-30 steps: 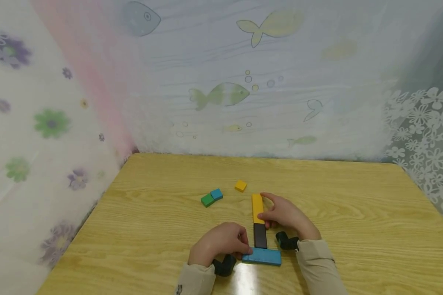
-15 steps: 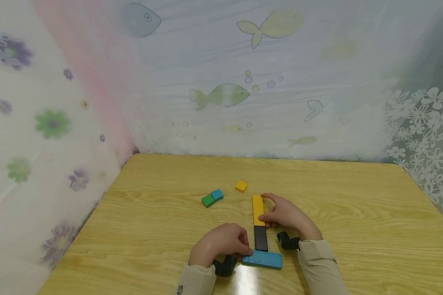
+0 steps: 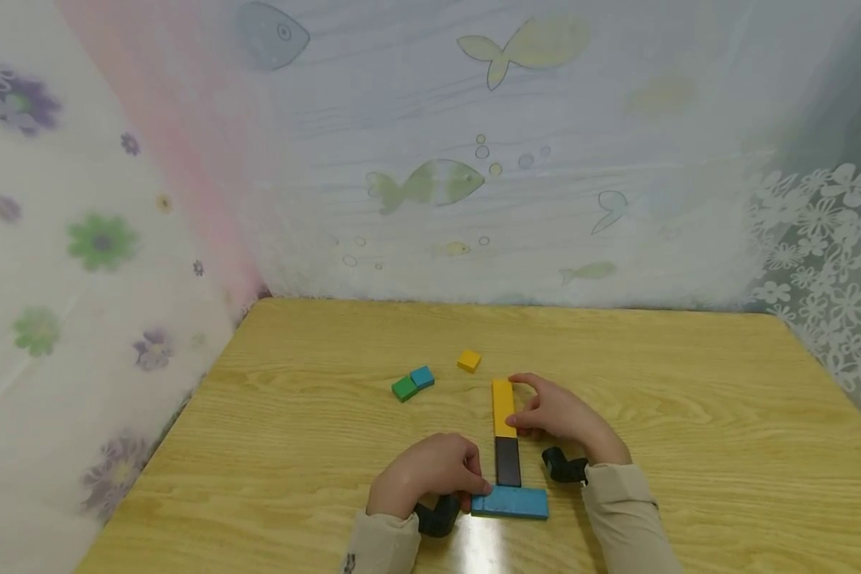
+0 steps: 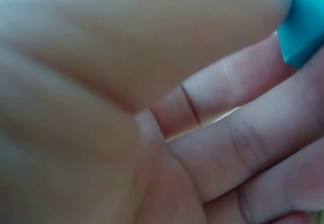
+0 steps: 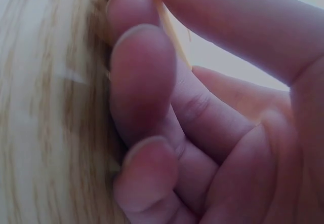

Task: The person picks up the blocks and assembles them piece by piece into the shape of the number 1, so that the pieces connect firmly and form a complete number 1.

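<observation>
On table (image 3: pixel 689 399): left hand (image 3: pixel 430 470) pinches long blue block (image 3: pixel 516 504); right hand (image 3: pixel 558 410) grips long yellow block (image 3: pixel 502 402).

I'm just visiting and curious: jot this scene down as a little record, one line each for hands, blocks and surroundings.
Left hand: pinches the left end of the long blue block
Right hand: holds the long yellow block
Middle piece: black block, between yellow and blue; blue lies crosswise
Loose pieces: small green block beside small blue block; small yellow block apart
Surface: wood-grain table
Backdrop: fish-print sheet

No legible lettering, no readable numbers
</observation>
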Demonstrator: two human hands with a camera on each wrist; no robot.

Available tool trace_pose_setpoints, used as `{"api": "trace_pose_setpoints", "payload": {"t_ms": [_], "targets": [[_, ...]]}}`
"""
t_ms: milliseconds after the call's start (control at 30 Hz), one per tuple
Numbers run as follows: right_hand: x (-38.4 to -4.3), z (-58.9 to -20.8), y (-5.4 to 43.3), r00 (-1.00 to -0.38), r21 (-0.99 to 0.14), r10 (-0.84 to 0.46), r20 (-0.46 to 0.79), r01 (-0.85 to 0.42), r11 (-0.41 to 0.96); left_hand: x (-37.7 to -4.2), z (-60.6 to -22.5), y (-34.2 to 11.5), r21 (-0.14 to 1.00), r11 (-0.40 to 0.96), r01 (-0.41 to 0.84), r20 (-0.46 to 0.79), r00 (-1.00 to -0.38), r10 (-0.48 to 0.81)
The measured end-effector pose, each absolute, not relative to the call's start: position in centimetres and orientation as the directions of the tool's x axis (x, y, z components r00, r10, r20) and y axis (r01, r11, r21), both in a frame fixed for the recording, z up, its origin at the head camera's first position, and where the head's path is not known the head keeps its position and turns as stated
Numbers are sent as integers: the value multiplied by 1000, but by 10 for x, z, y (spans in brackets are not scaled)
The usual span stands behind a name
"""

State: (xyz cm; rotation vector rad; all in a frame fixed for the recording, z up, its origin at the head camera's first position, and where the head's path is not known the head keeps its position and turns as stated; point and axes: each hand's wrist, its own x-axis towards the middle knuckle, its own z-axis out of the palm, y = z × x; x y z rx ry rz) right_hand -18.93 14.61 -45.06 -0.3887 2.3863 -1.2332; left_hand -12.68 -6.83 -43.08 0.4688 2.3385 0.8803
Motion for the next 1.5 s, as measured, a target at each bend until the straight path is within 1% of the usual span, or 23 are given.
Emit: {"api": "trace_pose_setpoints", "payload": {"t_ms": [167,633,767,900,1033,1167,1267,1400,1500], "targets": [[-190,-449,146,-869,-826,-441,-227,-68,560,-127,-429,-69,681,723,117,-403,-764,504],[-194,-444,150,-867,-833,-440,-234,-55,551,-131,-426,-68,700,708,96,-404,-764,503],[-194,-443,152,-884,-837,-387,-263,9,548,-134,-427,-67,702,705,102,-404,-758,512],[-194,-442,151,-918,-790,-309,-248,7,614,-134,-428,-67,697,709,108,-410,-751,518],[-193,-442,149,-949,-700,-257,-182,-58,711,-131,-429,-69,693,715,93,-421,-753,506],[-194,-444,148,-970,-653,-217,-106,-97,752,-129,-429,-71,702,708,81,-413,-763,497],[-197,-446,145,-978,-668,-207,-18,-142,731,-128,-429,-72,712,699,67,-413,-765,494],[-198,-449,141,-973,-719,-203,111,-220,659,-127,-431,-71,726,685,54,-416,-759,501],[-197,-448,139,-962,-734,-214,169,-267,625,-127,-433,-69,738,673,55,-412,-753,513]]}}
